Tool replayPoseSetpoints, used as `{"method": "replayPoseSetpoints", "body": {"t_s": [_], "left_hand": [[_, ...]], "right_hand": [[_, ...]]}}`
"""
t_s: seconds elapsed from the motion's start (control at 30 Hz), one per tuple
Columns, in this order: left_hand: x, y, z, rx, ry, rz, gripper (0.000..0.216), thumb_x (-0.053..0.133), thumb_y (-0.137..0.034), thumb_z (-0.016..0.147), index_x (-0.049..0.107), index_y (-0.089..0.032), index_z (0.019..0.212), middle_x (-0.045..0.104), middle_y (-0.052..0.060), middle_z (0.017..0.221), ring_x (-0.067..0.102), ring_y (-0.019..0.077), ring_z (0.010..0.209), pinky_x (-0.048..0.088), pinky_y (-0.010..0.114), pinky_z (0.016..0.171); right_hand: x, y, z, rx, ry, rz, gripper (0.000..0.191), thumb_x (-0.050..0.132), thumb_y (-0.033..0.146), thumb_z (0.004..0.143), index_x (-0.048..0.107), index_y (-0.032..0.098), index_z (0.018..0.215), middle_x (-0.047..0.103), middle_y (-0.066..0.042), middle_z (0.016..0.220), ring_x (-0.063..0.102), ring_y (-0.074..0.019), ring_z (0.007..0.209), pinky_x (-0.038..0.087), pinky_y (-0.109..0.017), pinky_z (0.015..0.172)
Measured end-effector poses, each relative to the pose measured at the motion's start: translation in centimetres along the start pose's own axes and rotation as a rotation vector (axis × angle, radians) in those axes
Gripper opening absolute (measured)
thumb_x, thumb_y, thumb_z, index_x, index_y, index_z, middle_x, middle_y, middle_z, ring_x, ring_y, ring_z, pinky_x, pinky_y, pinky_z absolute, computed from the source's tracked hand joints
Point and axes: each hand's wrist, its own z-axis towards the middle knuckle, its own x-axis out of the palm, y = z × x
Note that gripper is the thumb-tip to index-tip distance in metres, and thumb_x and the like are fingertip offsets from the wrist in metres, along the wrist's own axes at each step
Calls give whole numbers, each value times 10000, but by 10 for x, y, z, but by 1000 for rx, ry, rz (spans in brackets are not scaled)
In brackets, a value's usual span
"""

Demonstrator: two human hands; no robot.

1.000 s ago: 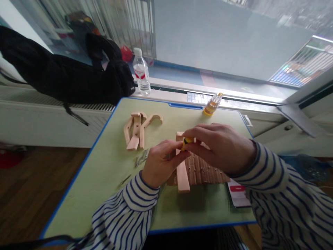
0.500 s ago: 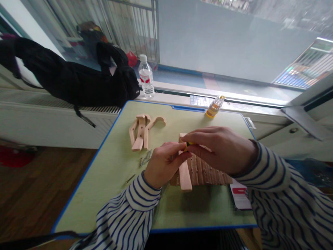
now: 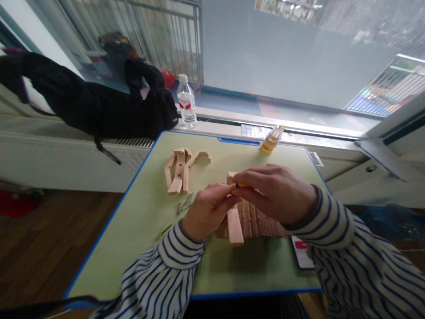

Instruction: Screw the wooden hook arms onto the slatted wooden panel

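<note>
Right grip [image 3: 277,193] pinches a yellow-and-black object [image 3: 240,184], left grip [image 3: 207,207] touching it.

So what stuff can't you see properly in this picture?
All in the head view:
Most of the yellow-and-black object: covered by the right hand's fingers.
Whether the left hand grips anything: its own fingers hide that.
The middle of the pale wooden piece beneath: behind the hands.
Small words on the water bottle: too tiny and blurred.
The black bag's end: cut off by the left edge.

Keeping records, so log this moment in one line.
Right hand: pinching yellow tool; left hand: fingertips beside tool; beneath: wooden bar on brown block
</note>
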Motion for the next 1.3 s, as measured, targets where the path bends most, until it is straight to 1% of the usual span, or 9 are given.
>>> {"method": "replayPoseSetpoints", "body": {"t_s": [0.13, 0.27, 0.33, 0.47, 0.57, 0.67, 0.77, 0.93, 1.3], "left_hand": [[2, 3, 0, 5, -20, -45, 172, 563, -224, 866, 649, -204, 1014, 664, 45, 981, 605, 151, 919, 484, 287, 817], [6, 7, -1, 35, -179, -61, 277, 690, -244, 762, 646, -196, 1032, 660, 69, 1010, 616, 176, 920, 503, 315, 824], [7, 8, -1, 16, -205, -47, 255, 703, -255, 749, 663, -208, 996, 672, 59, 961, 626, 175, 876, 512, 319, 802], [7, 7, 0, -30, -212, -22, 164, 680, -277, 771, 690, -220, 925, 685, 44, 885, 635, 167, 820, 522, 310, 750], [7, 7, 0, -39, -225, -31, 160, 690, -277, 763, 696, -212, 909, 689, 49, 889, 639, 166, 817, 524, 311, 746], [7, 9, 0, -58, -224, -45, 154, 703, -263, 751, 699, -200, 892, 692, 58, 895, 639, 168, 822, 525, 317, 752], [7, 9, -1, -70, -222, -48, 146, 704, -251, 751, 702, -192, 884, 691, 64, 899, 638, 170, 829, 525, 318, 756], [7, 9, -1, -61, -200, -58, 137, 689, -252, 765, 701, -194, 888, 690, 61, 901, 638, 169, 835, 531, 319, 757], [4, 7, -2, -41, -118, -44, 158, 614, -229, 828, 685, -208, 968, 681, 58, 948, 631, 167, 891, 520, 309, 804]], "right_hand": [[1, 0, 0, 1, -10, 9, 288, 435, 333, 904, 632, 169, 1035, 692, -74, 921, 635, -158, 783, 441, -280, 697], [1, -2, 1, 25, -11, 29, 294, 443, 336, 903, 625, 170, 1063, 692, -71, 917, 631, -152, 780, 438, -276, 700], [1, -2, 1, 41, -3, 40, 306, 442, 346, 904, 621, 169, 1079, 692, -68, 909, 629, -152, 779, 441, -278, 705], [-3, -2, 0, 35, 6, 52, 346, 450, 355, 901, 588, 152, 1145, 683, -81, 984, 618, -173, 866, 449, -300, 758], [-5, -3, 0, -4, -21, 90, 342, 465, 293, 892, 562, 135, 1180, 665, -90, 1061, 603, -174, 936, 448, -299, 798], [-5, -5, 1, -37, -14, 108, 277, 455, 240, 893, 606, 149, 1107, 678, -72, 1018, 606, -157, 916, 449, -286, 795], [-1, -7, 2, -43, -26, 106, 263, 442, 271, 908, 626, 162, 1062, 684, -64, 988, 610, -153, 894, 449, -285, 782], [3, -6, 2, -17, -54, 77, 273, 439, 321, 915, 631, 174, 1042, 688, -58, 959, 609, -153, 861, 441, -291, 767], [6, -3, 0, 2, -99, -8, 272, 452, 352, 909, 640, 175, 996, 691, -61, 910, 601, -164, 819, 422, -302, 749]]}}
